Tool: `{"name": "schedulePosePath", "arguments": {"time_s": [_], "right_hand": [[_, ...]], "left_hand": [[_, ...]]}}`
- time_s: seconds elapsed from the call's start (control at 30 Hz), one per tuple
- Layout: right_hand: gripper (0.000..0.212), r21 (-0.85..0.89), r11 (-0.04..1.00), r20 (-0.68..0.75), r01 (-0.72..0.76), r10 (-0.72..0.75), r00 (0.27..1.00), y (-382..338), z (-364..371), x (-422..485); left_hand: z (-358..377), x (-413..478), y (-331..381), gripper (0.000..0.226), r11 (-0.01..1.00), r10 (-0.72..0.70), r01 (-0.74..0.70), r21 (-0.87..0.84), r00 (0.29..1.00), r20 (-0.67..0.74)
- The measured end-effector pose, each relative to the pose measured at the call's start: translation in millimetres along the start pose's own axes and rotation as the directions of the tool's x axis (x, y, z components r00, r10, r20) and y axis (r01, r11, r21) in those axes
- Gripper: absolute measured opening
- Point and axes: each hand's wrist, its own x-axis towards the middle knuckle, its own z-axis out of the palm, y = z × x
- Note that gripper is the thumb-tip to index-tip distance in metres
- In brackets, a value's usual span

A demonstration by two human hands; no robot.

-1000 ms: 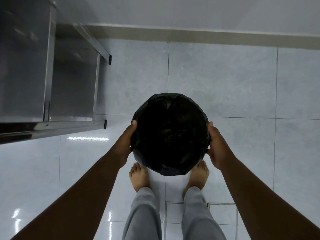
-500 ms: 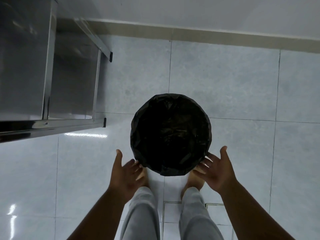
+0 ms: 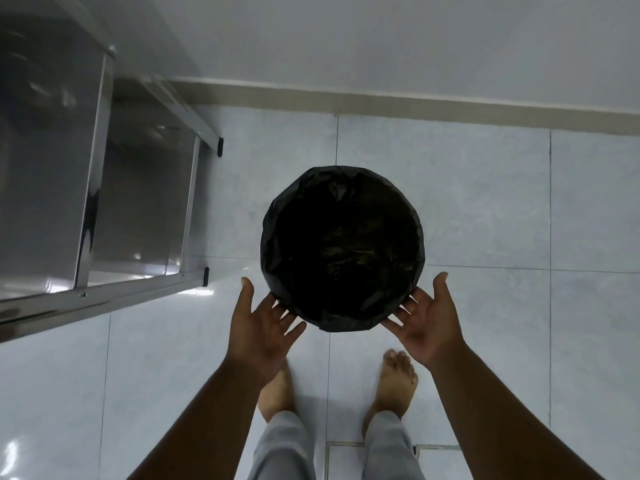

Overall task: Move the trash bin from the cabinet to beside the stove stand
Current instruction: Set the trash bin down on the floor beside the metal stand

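The round trash bin (image 3: 343,247), lined with a black plastic bag, stands on the pale tiled floor, seen from straight above. It sits just right of the stainless steel stove stand (image 3: 100,209), a short gap away from the stand's near leg. My left hand (image 3: 263,323) is open, palm up, fingers spread at the bin's lower left rim. My right hand (image 3: 427,320) is open too, at the lower right rim. Neither hand grips the bin.
The stand's two black-capped feet (image 3: 206,276) rest on the floor to the left. A beige skirting and white wall (image 3: 415,105) run behind the bin. My bare feet (image 3: 398,386) stand just behind it, near a floor hatch frame (image 3: 346,445).
A second ago both hands clasped the bin's sides. They have let go and drawn back towards me, fingers spread, and my feet have stepped back from under the bin.
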Motion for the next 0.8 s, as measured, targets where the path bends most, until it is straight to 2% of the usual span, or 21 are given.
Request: {"name": "schedulePosePath", "arguments": {"time_s": [0.37,0.53,0.8], "right_hand": [[0.077,-0.077,0.987,0.106,0.14,-0.132,0.986,-85.3,77.9,50.1],[0.075,-0.119,0.976,0.121,0.184,-0.17,0.978,-114.1,107.5,66.0],[0.077,-0.176,0.955,0.166,0.238,-0.21,0.964,-129.4,122.3,74.8]], "left_hand": [[81.3,61.9,83.5,0.066,0.986,0.118,-0.129,0.108,0.988,0.097],[108.1,84.9,110.1,0.073,0.973,0.159,-0.176,0.147,0.98,0.118],[130.1,91.0,121.8,0.071,0.966,0.199,-0.218,0.139,0.97,0.14]]}}
